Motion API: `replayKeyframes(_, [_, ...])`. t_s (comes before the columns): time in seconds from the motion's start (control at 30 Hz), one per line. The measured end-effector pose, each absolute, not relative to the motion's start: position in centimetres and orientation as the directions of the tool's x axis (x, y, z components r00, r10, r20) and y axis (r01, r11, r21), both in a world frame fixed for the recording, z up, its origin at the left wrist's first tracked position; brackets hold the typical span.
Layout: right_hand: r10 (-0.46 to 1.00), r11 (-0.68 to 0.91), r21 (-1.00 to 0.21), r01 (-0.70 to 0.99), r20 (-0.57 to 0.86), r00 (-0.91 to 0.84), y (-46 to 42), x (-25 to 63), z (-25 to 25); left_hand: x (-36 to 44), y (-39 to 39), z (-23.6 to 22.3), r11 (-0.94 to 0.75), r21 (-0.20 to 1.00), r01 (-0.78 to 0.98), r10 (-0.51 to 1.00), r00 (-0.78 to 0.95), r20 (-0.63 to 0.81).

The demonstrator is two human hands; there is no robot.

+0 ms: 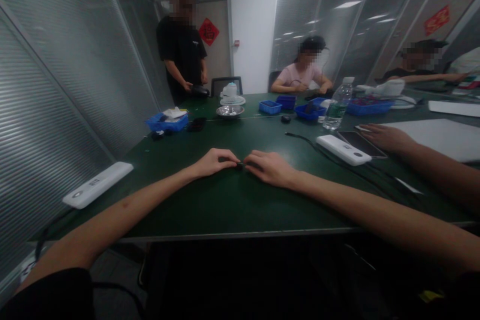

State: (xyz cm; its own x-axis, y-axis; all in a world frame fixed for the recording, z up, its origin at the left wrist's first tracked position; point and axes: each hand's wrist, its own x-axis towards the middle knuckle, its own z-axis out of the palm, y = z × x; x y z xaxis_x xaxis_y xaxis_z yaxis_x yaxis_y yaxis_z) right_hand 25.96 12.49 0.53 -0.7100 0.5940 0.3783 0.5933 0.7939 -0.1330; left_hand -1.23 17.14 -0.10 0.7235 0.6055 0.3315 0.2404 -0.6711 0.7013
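Observation:
Just above the green table (210, 210), my left hand (216, 162) is closed in a pinch, thumb against fingers. My right hand (268, 167) comes in from the other side with its fingers bent and pressed together, back of the hand upward. Between the fingertips of both hands sits a small dark piece (240, 165), too small and too covered to name. Both hands appear to touch it.
To the left lies a white power bank (98, 185) with a cable; another white power bank (343, 150) lies right, beside a phone (362, 144). A water bottle (338, 105), metal bowl (230, 111) and blue baskets (167, 121) stand farther back. A neighbour's hand (388, 137) rests at right.

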Motion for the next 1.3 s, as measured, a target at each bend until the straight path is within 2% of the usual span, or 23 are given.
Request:
replayKeyframes(0.37, [0.605,0.792,-0.197,0.578,0.381,-0.699,12.5,25.7,0.5,-1.5,17.9,-0.2,-0.568,0.783,0.253,0.641,0.732,0.229])
replayKeyframes(0.6, [0.623,0.782,-0.343,0.52,0.393,-0.677,13.2,25.7,0.4,-1.2,17.3,-0.1,-0.627,0.745,0.225,0.6,0.75,0.279])
replayKeyframes(0.7, [0.615,0.789,-0.319,0.525,0.396,-0.682,13.1,25.7,0.4,-1.2,17.3,-0.2,-0.649,0.726,0.229,0.589,0.755,0.288])
replayKeyframes(0.93, [0.577,0.811,-0.165,0.561,0.387,-0.72,12.3,25.2,0.5,-1.1,17.5,0.1,-0.623,0.741,0.249,0.567,0.797,0.209])
replayKeyframes(1.17, [0.666,0.746,-0.351,0.567,0.412,-0.621,12.9,25.0,0.5,-1.1,17.3,-0.4,-0.573,0.765,0.294,0.639,0.744,0.193])
replayKeyframes(1.3, [0.749,0.66,-0.387,0.644,0.411,-0.521,13.7,25.4,0.2,-1.1,17.3,-0.4,-0.56,0.778,0.286,0.655,0.728,0.204])
